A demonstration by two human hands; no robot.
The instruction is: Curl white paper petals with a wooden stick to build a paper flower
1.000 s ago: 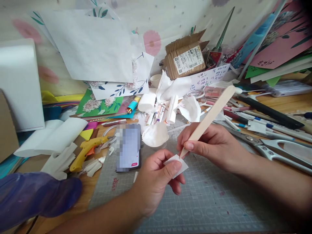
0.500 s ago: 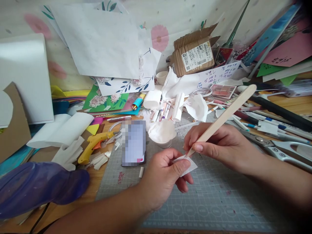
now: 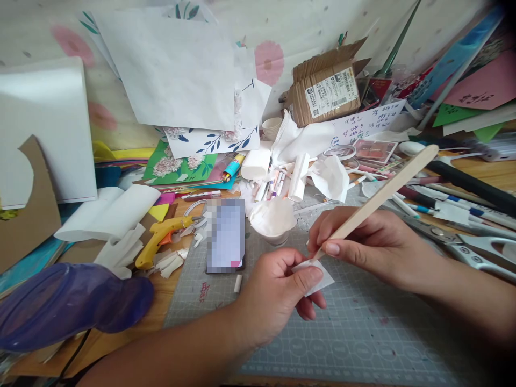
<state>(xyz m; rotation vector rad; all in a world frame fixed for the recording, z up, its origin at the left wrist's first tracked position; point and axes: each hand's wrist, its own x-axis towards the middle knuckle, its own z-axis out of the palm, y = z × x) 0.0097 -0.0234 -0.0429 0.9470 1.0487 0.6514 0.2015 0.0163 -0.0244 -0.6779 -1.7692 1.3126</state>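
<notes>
Gridded grey mat (image 3: 346, 344); left fingers (image 3: 308, 279) pinch thin white paper (image 3: 324, 279), right fingers (image 3: 332, 248) flat wooden stick (image 3: 387, 196).

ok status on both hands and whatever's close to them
Left hand pinching white paper piece. Right hand gripping wooden stick, lower end at the paper. White cup just beyond left hand, phone to its left.
</notes>
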